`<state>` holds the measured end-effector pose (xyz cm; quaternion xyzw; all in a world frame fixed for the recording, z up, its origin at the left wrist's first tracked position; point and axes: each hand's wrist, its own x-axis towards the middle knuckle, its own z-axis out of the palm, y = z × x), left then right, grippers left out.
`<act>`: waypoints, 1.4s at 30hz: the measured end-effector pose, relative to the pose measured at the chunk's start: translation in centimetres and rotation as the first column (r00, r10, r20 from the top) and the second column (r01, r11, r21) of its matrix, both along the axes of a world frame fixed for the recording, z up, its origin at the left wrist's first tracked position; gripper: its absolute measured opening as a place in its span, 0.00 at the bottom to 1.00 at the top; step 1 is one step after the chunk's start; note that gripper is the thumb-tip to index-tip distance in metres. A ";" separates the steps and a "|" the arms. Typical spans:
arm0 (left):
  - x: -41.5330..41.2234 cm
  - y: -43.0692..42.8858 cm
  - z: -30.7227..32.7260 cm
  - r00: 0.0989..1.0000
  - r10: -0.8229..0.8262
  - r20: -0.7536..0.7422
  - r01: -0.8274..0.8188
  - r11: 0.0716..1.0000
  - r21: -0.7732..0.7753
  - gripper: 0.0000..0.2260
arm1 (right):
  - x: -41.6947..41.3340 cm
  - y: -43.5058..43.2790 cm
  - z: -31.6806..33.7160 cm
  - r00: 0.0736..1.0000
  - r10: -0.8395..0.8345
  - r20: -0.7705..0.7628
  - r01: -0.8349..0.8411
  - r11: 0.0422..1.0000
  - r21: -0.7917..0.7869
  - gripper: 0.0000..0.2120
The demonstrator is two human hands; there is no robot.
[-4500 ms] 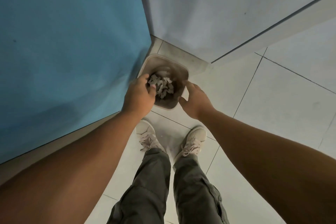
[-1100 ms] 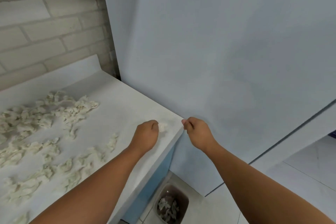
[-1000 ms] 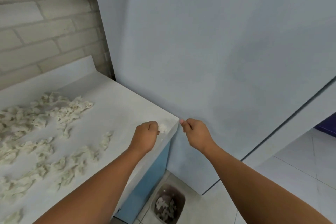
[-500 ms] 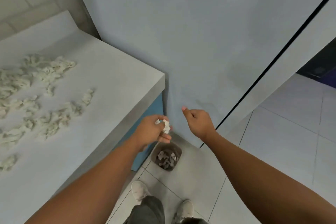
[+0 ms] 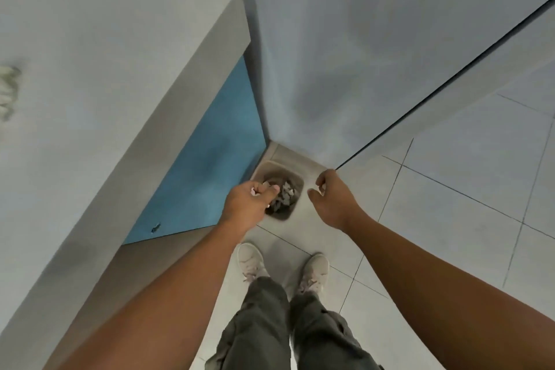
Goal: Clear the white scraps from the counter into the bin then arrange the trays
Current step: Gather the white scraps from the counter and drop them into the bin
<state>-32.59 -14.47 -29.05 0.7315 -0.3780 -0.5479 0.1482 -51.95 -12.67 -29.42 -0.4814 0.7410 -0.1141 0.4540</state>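
A small beige bin [image 5: 295,179] stands on the floor in the corner, with white scraps [image 5: 285,194] inside it. My left hand [image 5: 247,206] hovers over the bin's left rim, fingers closed on a white scrap [image 5: 256,191] that peeks out between them. My right hand [image 5: 332,201] hangs just right of the bin, fingers loosely curled and holding nothing. On the grey counter [image 5: 105,69], a blurred white scrap [image 5: 7,90] shows at the far left edge. No trays are in view.
The counter's blue side panel [image 5: 210,159] drops to the floor left of the bin. A pale wall [image 5: 360,54] rises behind it. My two shoes [image 5: 282,264] stand on the tiled floor [image 5: 450,219] just in front of the bin.
I picked a scrap off the counter's corner with my left hand and carried it down over the bin. My view tilted from the counter to the floor.
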 end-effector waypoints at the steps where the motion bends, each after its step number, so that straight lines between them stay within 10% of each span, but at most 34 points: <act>1: 0.2 0.0 -2.2 1.000 -0.008 0.013 0.007 1.000 0.010 0.13 | 0.1 0.1 -2.0 1.000 -0.009 0.004 0.009 1.000 0.017 0.07; 20: -0.2 -2.5 -31.1 0.962 -0.214 0.168 0.200 0.975 0.094 0.19 | 3.5 1.2 -29.0 0.991 0.122 -0.050 -0.116 0.987 0.111 0.11; 28: -1.4 -5.2 -33.6 0.994 0.082 -0.074 -0.056 0.951 0.303 0.04 | 2.9 1.5 -30.8 0.999 0.009 0.033 -0.015 0.978 0.208 0.10; 32: 0.1 -5.7 -34.5 0.997 -0.075 -0.016 0.076 0.967 0.242 0.24 | 3.3 0.8 -31.0 0.999 0.043 0.029 -0.049 0.970 0.240 0.16; 42: 3.5 -3.2 -33.6 0.990 -0.127 0.063 0.110 0.970 0.215 0.28 | 6.4 -4.4 -30.9 0.999 0.026 0.045 -0.032 0.988 0.152 0.24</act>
